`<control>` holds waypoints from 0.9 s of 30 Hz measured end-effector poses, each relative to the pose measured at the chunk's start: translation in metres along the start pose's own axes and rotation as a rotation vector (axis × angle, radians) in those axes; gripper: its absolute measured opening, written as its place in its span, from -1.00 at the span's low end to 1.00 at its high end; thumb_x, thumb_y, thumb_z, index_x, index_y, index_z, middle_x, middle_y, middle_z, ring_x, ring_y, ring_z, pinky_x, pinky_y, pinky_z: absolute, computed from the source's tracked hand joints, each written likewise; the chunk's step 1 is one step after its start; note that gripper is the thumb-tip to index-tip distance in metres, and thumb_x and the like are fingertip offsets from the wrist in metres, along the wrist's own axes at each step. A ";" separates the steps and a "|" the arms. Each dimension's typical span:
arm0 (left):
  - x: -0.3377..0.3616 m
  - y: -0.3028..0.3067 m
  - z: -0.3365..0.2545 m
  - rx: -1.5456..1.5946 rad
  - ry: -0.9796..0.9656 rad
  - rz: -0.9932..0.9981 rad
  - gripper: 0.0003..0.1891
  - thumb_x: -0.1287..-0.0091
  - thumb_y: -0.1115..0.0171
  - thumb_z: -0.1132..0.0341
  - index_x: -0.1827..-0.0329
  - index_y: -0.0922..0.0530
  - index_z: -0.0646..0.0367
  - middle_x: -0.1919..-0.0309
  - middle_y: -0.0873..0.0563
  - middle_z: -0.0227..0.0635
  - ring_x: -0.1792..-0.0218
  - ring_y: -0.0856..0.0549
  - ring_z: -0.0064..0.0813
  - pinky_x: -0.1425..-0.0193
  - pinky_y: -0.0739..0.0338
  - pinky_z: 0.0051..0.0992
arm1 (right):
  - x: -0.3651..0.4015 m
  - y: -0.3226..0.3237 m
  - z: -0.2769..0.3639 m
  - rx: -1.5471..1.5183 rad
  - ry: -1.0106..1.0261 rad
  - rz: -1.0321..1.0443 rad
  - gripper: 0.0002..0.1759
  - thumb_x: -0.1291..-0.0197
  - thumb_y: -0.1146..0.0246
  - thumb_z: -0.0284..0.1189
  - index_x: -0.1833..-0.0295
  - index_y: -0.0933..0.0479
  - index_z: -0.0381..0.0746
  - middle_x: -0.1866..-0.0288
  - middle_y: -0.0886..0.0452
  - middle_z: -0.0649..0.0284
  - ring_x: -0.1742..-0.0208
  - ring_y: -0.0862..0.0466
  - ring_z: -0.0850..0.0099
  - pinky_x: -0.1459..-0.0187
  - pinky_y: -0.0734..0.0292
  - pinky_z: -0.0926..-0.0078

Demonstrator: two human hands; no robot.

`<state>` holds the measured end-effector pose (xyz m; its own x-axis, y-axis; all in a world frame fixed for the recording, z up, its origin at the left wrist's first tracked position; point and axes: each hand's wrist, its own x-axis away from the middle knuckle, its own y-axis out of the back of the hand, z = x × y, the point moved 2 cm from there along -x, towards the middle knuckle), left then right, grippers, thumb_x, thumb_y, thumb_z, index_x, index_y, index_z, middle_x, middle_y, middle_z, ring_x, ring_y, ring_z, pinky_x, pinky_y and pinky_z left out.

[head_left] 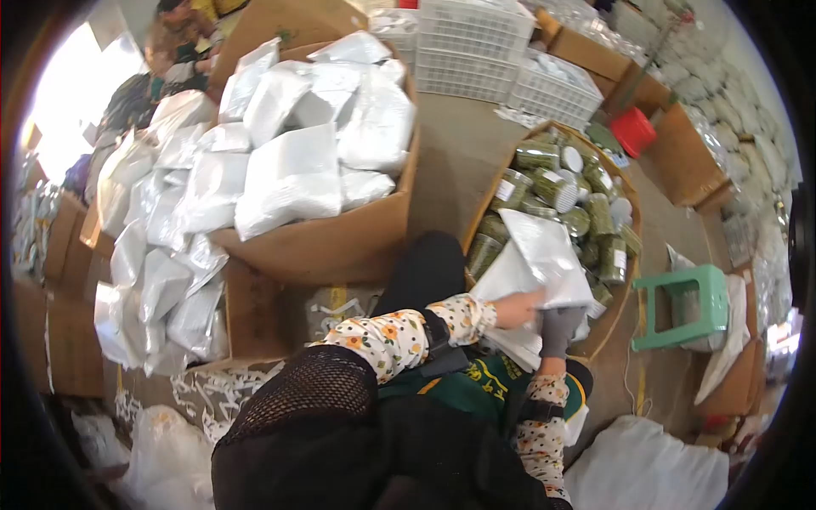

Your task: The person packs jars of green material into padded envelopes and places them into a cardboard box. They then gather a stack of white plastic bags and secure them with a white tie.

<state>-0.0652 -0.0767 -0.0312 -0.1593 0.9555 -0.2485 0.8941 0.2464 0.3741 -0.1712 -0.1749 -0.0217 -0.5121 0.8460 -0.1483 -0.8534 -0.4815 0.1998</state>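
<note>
A glossy white packing bag (548, 251) lies across the right-hand carton of jars, in front of me. My left hand (517, 309), bare, is at the bag's near edge, its fingers closed together there and slightly blurred at the tips. In a grey glove, my right hand (559, 330) grips the same edge from the right. More white sheeting (510, 344) hangs below my hands over my lap. Plastic jars (561, 191) with green contents and white lids fill the carton (627, 272) behind the bag. What the bag contains is hidden.
A large carton (340, 242) heaped with filled white bags (289, 178) stands at left. White crates (476, 42) are stacked at the back. A green stool (680, 306) and a red bucket (633, 132) are at right. Paper strips (212, 391) litter the floor. Another person (178, 38) sits far left.
</note>
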 end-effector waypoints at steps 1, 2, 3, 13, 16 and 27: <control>0.001 0.002 -0.006 0.024 -0.011 0.059 -0.31 -0.28 0.08 0.45 -0.47 0.11 0.28 0.03 -0.52 0.34 0.03 -0.60 0.02 -0.06 -0.45 -0.27 | -0.013 -0.007 -0.032 -0.301 -0.096 0.001 -0.43 -0.28 -0.11 -0.41 -0.37 -0.17 -0.31 -0.30 -0.36 0.10 -0.26 -0.40 0.27 -0.25 -0.31 0.36; 0.005 0.020 -0.043 0.077 0.208 0.204 -0.30 -0.26 0.08 0.46 -0.47 0.12 0.28 0.04 -0.52 0.34 0.05 -0.61 0.02 -0.06 -0.46 -0.28 | -0.021 -0.013 -0.037 -0.258 -0.091 0.022 -0.44 -0.27 -0.11 -0.40 -0.36 -0.19 -0.30 -0.29 -0.37 0.09 -0.25 -0.41 0.25 -0.24 -0.32 0.36; 0.004 0.011 -0.033 0.074 0.177 0.190 -0.28 -0.25 0.08 0.46 -0.48 0.14 0.26 0.18 -0.57 0.30 0.17 -0.63 0.04 0.03 -0.47 -0.25 | -0.024 -0.019 -0.032 0.015 -0.002 0.056 -0.45 -0.27 -0.11 -0.39 -0.35 -0.21 -0.30 -0.28 -0.39 0.08 -0.24 -0.42 0.24 -0.23 -0.32 0.35; 0.031 0.030 0.007 -0.073 0.277 -0.055 -0.30 -0.27 0.07 0.43 -0.48 0.12 0.20 0.37 -0.59 0.18 0.33 -0.61 0.06 0.18 -0.45 -0.15 | -0.011 -0.031 0.009 0.767 0.253 0.088 -0.53 -0.26 -0.12 -0.34 -0.24 -0.38 -0.28 -0.15 -0.51 0.00 -0.15 -0.52 0.10 -0.12 -0.42 0.26; 0.034 0.046 0.009 0.139 0.419 -0.249 -0.33 -0.29 0.07 0.45 -0.46 0.08 0.23 0.15 -0.55 0.22 0.14 -0.59 0.02 0.02 -0.44 -0.21 | 0.020 -0.043 0.076 0.955 0.155 0.318 -0.64 -0.20 -0.16 -0.31 -0.01 -0.55 -0.32 0.04 -0.60 -0.09 0.01 -0.59 -0.03 0.02 -0.48 0.16; 0.053 0.038 0.021 0.015 0.399 -0.094 -0.57 -0.33 -0.02 0.35 -0.22 -0.27 0.33 0.11 -0.59 0.14 0.03 -0.59 0.04 -0.05 -0.47 -0.25 | 0.006 -0.042 -0.048 1.121 0.089 0.397 -0.41 -0.24 0.01 -0.06 -0.30 -0.35 -0.15 -0.29 -0.39 0.02 -0.32 -0.34 0.04 -0.33 -0.16 0.07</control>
<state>-0.0314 -0.0206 -0.0486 -0.3883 0.9175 0.0859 0.8731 0.3365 0.3528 -0.1433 -0.1607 -0.0776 -0.7635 0.6433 0.0573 -0.0957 -0.2004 0.9750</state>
